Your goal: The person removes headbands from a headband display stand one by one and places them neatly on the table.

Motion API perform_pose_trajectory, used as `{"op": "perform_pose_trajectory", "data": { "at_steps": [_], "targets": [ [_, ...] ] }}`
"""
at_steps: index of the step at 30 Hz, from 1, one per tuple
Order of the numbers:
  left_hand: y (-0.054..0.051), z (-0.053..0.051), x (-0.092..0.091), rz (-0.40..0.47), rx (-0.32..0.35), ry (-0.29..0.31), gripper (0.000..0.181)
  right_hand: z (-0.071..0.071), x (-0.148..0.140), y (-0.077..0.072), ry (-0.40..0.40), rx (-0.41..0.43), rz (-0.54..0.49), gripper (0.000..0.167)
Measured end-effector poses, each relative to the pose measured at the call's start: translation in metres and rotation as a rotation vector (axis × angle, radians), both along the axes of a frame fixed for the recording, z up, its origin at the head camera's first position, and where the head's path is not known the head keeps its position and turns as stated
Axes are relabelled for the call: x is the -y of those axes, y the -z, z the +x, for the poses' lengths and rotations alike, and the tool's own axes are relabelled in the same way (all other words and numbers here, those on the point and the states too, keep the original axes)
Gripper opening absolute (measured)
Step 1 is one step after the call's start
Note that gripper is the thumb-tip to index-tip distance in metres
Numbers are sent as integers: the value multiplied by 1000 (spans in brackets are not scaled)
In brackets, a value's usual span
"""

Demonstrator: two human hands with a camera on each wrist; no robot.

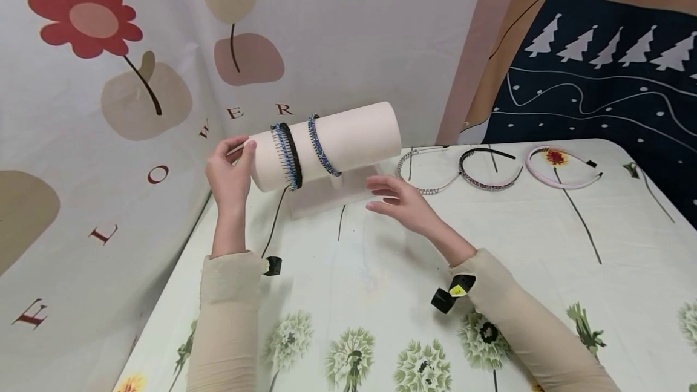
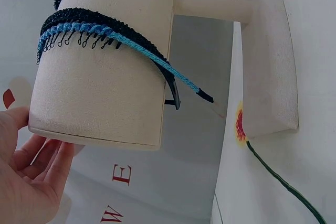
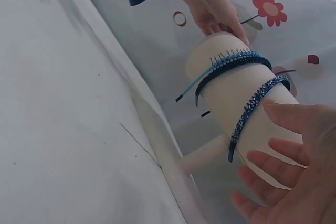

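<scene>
Reading the clock from the middle of the display roll (image 1: 359, 135), resting crosswise above its stand base (image 1: 310, 201) at six o'clock. Holding the nine o'clock end with the left hand (image 1: 229, 168), bending thumb and fingers about the rim. Hovering at four o'clock with the right hand (image 1: 403, 201), spreading the fingers, gripping nothing. Counting three loose headbands (image 1: 492, 187) at three o'clock.

Looking like steadying the roll for adjusting bands, so probably calling for a firm left hold and for bracing against tipping. Now eyeing the black headband (image 1: 294, 156) and looped blue headband (image 2: 157, 59) toward nine o'clock, crowding together, sending one blue tail jutting free. Perhaps needing straightening there: better pinching by the smooth tips, avoiding snagging those fine loops, and sparing the speckled blue headband (image 3: 251, 106), sitting apart nearer the middle.
</scene>
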State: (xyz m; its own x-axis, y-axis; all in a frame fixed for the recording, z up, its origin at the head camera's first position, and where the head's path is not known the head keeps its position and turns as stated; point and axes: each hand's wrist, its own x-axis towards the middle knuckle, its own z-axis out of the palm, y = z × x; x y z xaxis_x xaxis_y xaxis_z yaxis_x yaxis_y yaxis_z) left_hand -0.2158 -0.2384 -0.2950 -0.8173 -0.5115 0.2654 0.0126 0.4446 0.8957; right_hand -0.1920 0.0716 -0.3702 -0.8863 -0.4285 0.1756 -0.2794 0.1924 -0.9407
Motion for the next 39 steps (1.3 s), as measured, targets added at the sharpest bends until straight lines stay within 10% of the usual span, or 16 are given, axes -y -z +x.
{"op": "perform_pose_trajectory", "data": {
  "at_steps": [31, 39],
  "targets": [
    [0, 2, 0, 4, -7, 2, 38, -9, 58, -13, 204, -110, -136, 37],
    [0, 2, -1, 4, -10, 2, 38, -15, 74, -20, 292, -255, -124, 26]
  ]
}}
